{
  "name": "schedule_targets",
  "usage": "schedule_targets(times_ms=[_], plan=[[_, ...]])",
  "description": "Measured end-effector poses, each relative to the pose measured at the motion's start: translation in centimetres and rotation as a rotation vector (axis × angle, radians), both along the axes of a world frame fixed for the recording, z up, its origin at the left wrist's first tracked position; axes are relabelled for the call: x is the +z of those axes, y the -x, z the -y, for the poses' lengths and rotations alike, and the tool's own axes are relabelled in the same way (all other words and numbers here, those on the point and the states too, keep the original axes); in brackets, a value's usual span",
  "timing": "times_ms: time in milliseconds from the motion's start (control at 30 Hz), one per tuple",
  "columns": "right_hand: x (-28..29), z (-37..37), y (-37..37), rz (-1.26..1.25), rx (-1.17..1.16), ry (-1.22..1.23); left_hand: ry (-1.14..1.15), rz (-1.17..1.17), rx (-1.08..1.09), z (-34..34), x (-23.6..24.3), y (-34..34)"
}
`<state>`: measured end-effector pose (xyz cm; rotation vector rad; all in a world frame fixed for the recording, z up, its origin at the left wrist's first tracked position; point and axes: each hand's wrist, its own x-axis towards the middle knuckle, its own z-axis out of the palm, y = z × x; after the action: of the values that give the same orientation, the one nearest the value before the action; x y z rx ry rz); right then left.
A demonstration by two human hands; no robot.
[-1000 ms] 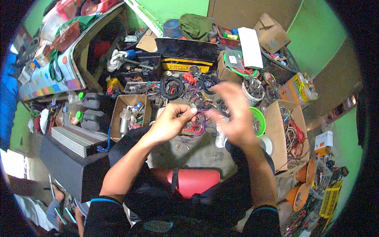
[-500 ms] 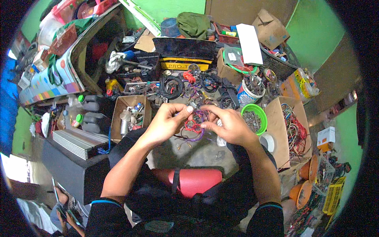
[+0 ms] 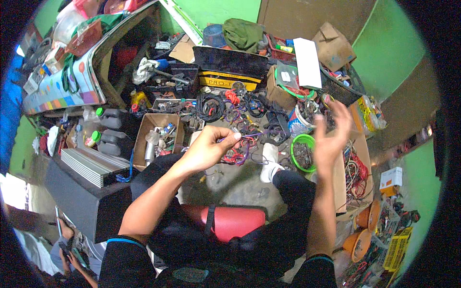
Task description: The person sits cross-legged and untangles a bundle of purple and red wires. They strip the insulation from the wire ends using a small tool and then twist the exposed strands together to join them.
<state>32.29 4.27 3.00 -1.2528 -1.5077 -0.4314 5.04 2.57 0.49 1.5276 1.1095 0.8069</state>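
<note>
My left hand (image 3: 206, 151) is closed in a pinch, thumb against forefinger, at the middle of the view. From its fingertips runs a purple wire (image 3: 247, 152), which hangs in a loose loop. Red wires (image 3: 233, 157) dangle beside it; whether they join the pinched wire I cannot tell. My right hand (image 3: 330, 141) is raised off to the right, smeared by motion, fingers apart and nothing visible in them. Below and left of it stands a bright green bucket (image 3: 294, 154) holding small dark metal pieces. A cardboard box (image 3: 339, 189) of red and white wires is close by.
Coiled black cable (image 3: 210, 106), wires and parts clutter the floor ahead. An open carton (image 3: 139, 149) of cans and bottles stands left, near a black speaker-like box (image 3: 72, 201) carrying a ribbed metal unit (image 3: 89, 165). Another person's hands (image 3: 72, 254) show at lower left.
My right hand has left the wires and swung up and to the right, fingers spreading. My left hand stays at the middle, keeping its pinch. A white-socked foot now shows more fully.
</note>
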Motion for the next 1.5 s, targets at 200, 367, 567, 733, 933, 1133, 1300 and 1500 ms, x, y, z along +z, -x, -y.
schedule_targets(times_ms=[200, 367, 567, 733, 933, 1133, 1300, 1500], plan=[[-1.8, 2.3, 7.2, 0.232, 0.713, 0.530, -0.009, -0.062, -0.016, 0.5, 0.0, -0.3], [-2.4, 1.8, 6.0, 0.159, 0.709, 0.424, -0.178, 0.062, -0.089, 0.5, -0.9, -0.8], [-2.1, 2.0, 5.7, -0.026, 0.820, 0.694, 0.016, -0.020, -0.029, 0.3, -0.4, 0.3], [-2.3, 1.7, 5.4, -0.006, 0.722, 0.593, -0.013, 0.030, -0.060, 0.4, 0.1, -0.2], [-0.9, -1.5, -4.3, -0.488, -0.103, 0.248, -0.047, -0.037, 0.032, -0.1, 0.0, 1.0], [0.0, 0.2, 0.2, -0.020, 0.131, 0.106, -0.017, -0.020, -0.031, 0.4, 0.7, -0.2], [-1.0, 2.8, 6.8, 0.166, 0.668, 0.881, 0.021, -0.052, 0.022, 0.4, 0.1, 0.0], [-2.0, 0.9, 2.8, -0.294, 0.518, 0.551, -0.111, -0.074, -0.023, -0.1, -0.6, 0.5]])
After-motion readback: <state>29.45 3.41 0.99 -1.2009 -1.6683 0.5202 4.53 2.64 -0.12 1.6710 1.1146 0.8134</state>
